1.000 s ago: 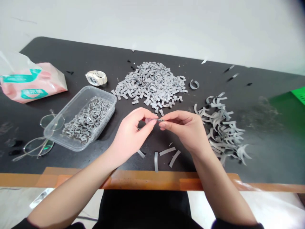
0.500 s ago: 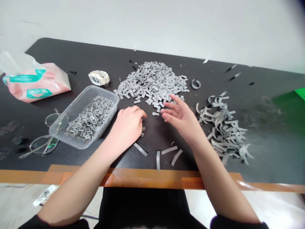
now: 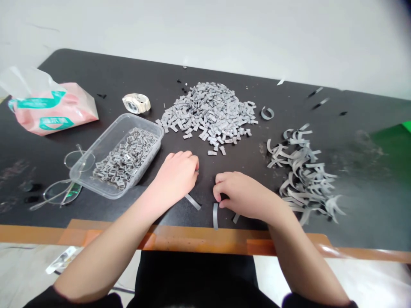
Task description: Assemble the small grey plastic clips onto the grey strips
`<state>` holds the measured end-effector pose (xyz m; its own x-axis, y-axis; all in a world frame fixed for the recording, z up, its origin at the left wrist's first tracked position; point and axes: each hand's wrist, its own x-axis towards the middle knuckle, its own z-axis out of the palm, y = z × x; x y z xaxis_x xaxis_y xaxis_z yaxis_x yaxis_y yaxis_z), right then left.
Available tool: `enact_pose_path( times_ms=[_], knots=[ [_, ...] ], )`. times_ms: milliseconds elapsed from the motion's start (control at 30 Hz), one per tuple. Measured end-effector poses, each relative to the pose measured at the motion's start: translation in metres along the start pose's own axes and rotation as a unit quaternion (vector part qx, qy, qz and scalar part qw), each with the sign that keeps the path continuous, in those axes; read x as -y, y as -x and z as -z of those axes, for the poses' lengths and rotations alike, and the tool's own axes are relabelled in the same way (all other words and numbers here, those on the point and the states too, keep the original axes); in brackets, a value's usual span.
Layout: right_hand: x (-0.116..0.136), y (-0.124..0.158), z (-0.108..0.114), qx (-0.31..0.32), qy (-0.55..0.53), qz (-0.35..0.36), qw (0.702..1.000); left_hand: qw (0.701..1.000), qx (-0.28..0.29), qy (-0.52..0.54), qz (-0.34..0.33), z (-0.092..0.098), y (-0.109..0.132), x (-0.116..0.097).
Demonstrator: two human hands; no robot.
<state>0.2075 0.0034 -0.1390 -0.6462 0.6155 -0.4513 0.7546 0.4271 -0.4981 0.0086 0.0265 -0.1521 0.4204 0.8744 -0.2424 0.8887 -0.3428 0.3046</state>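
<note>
Grey loose strips [image 3: 215, 217]: 3 near left hand [image 3: 180, 172], right hand [image 3: 240, 194]; curled, can't tell grasp.

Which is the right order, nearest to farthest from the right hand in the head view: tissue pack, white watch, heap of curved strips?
1. Heap of curved strips: to the right of the right hand.
2. White watch: farther back, to the left.
3. Tissue pack: at the far left.
</note>
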Motion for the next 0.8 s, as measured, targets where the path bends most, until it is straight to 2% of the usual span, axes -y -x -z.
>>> enact_pose_path(
  times_ms=[100, 167, 267, 400, 500, 567, 700, 800],
  knots=[
    [0.000, -0.002, -0.001, -0.030, -0.030, -0.025, 0.999, 1.000, -0.016, 0.019, -0.007, -0.002, -0.001, 0.000],
    [-0.002, -0.002, -0.001, -0.078, -0.091, -0.042, 0.992, 0.996, -0.036, 0.078, -0.010, -0.002, -0.001, -0.002],
    [-0.004, -0.003, 0.001, -0.171, -0.259, -0.043, 0.950, 0.968, -0.066, 0.242, -0.011, 0.005, 0.001, -0.008],
    [-0.004, -0.002, 0.005, -0.252, -0.472, 0.013, 0.845, 0.890, -0.083, 0.448, -0.013, 0.017, 0.006, -0.015],
    [-0.005, -0.001, 0.007, -0.281, -0.567, 0.047, 0.773, 0.817, -0.064, 0.573, -0.012, 0.019, 0.007, -0.017],
    [-0.006, 0.000, 0.006, -0.282, -0.608, 0.061, 0.740, 0.766, -0.042, 0.641, -0.014, 0.018, 0.007, -0.017],
    [-0.007, 0.002, 0.006, -0.269, -0.634, 0.083, 0.720, 0.683, 0.003, 0.730, -0.009, 0.013, 0.006, -0.017],
    [-0.007, 0.002, 0.006, -0.268, -0.632, 0.105, 0.720, 0.652, 0.020, 0.758, -0.002, 0.010, 0.006, -0.017]
  ],
)
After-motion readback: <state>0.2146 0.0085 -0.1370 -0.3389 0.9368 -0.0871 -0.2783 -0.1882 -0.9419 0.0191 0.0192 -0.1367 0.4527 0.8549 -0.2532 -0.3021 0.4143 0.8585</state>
